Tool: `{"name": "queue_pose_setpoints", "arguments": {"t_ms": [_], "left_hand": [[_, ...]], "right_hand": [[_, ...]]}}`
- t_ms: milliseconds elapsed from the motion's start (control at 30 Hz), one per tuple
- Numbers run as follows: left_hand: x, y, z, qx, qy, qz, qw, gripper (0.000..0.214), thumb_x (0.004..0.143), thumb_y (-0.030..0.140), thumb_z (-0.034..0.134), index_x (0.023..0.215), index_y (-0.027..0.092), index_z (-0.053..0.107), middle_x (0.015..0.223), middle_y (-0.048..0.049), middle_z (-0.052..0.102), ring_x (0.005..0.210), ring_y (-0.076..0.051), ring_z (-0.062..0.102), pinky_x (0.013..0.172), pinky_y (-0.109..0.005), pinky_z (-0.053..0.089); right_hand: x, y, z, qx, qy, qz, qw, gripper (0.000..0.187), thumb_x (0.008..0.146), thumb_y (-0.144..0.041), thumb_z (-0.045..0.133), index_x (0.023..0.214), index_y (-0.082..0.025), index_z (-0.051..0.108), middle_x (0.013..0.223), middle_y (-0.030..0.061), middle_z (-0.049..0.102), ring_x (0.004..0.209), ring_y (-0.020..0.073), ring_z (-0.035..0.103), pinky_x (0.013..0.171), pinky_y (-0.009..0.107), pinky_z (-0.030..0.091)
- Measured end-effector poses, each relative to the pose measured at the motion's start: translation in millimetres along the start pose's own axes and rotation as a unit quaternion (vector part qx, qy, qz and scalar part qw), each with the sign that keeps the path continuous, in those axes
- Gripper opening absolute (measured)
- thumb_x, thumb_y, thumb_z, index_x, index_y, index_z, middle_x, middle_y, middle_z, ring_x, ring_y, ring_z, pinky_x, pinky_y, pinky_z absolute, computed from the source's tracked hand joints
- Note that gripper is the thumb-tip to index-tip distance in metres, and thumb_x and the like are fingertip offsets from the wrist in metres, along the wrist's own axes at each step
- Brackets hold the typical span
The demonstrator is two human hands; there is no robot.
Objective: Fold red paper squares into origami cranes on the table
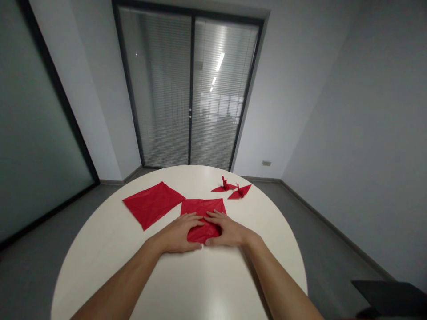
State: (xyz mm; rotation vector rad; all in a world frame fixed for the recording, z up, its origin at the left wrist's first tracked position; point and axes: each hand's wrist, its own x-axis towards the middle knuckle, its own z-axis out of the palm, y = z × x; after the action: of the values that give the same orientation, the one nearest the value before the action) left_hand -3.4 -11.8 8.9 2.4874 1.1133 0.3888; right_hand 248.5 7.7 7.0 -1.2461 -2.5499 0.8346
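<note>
A creased sheet of red paper [203, 206] lies on the white table in front of me. My left hand [182, 233] rests flat over its left side, fingers stretched out. Over the right side lies my right hand [227, 229], also with its fingers extended. The two thumbs nearly meet at the sheet's near edge, and the fingertips come close together at its middle. Both hands cover part of the paper, so its side edges are partly hidden.
A second red sheet [153, 204] lies flat to the left. Two folded red paper cranes [240, 192] stand at the back right of the round white table [200, 284]. A dark object [390, 295], perhaps a chair, shows at lower right. Glass doors [190, 89] stand beyond.
</note>
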Motion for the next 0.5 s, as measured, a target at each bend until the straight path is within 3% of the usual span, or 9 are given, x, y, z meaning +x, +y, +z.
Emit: {"name": "queue_pose_setpoints", "arguments": {"t_ms": [333,500], "left_hand": [[-6,-7,-2.5,-0.009,0.011,-0.023,1.000,0.043,0.087,0.041,0.057,0.127,0.028,0.067,0.146,-0.0030,0.056,0.136,-0.029,0.049,0.115,-0.043,0.037],[-8,-14,-4.0,-0.019,0.011,-0.036,0.999,0.041,0.086,0.037,0.057,0.125,0.029,0.068,0.144,-0.0023,0.058,0.134,-0.028,0.051,0.113,-0.043,0.040]], "right_hand": [[-5,7,-6,0.049,-0.015,0.031,0.998,0.095,0.066,-0.069,0.076,0.147,-0.027,0.048,0.161,0.0092,0.030,0.149,0.0361,0.025,0.121,0.053,0.018],[-10,16,-11,0.068,-0.030,0.058,0.996,0.091,0.065,-0.064,0.079,0.144,-0.030,0.051,0.161,0.0067,0.032,0.149,0.0365,0.023,0.123,0.055,0.006]]}}
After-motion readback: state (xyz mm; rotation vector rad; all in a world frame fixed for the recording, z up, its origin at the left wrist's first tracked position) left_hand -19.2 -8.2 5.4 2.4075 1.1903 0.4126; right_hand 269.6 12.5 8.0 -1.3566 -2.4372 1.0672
